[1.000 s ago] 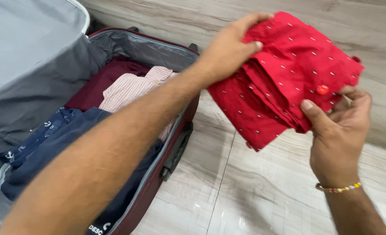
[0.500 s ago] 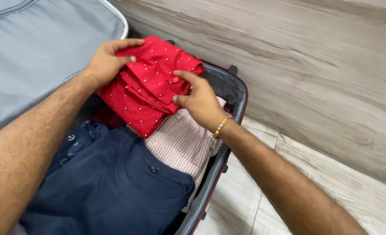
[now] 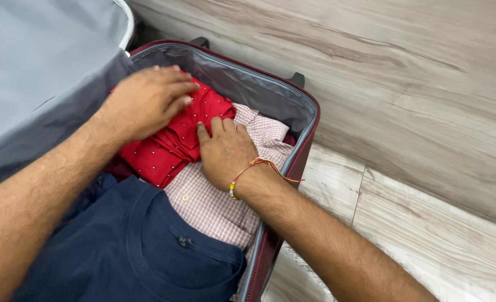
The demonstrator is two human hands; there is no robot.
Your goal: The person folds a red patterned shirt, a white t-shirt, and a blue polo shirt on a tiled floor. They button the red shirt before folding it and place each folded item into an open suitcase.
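A folded red dotted garment [image 3: 167, 146] lies inside the open maroon suitcase [image 3: 309, 120], at its far end. My left hand [image 3: 147, 100] presses flat on top of the garment, fingers together. My right hand [image 3: 225, 151], with a beaded bracelet at the wrist, rests palm down on the garment's right edge and on the pink checked shirt [image 3: 214, 204] beside it. A navy shirt [image 3: 141, 251] lies folded in the near part of the suitcase.
The suitcase's grey-lined lid [image 3: 41, 72] stands open at the left. Pale wood-look floor tiles [image 3: 404, 112] run along the right of the suitcase. Two black wheels [image 3: 297, 78] show at the far rim.
Both hands carried the red garment from above the floor on the right into the suitcase, lowered it onto the clothes, and now lie flat on it.
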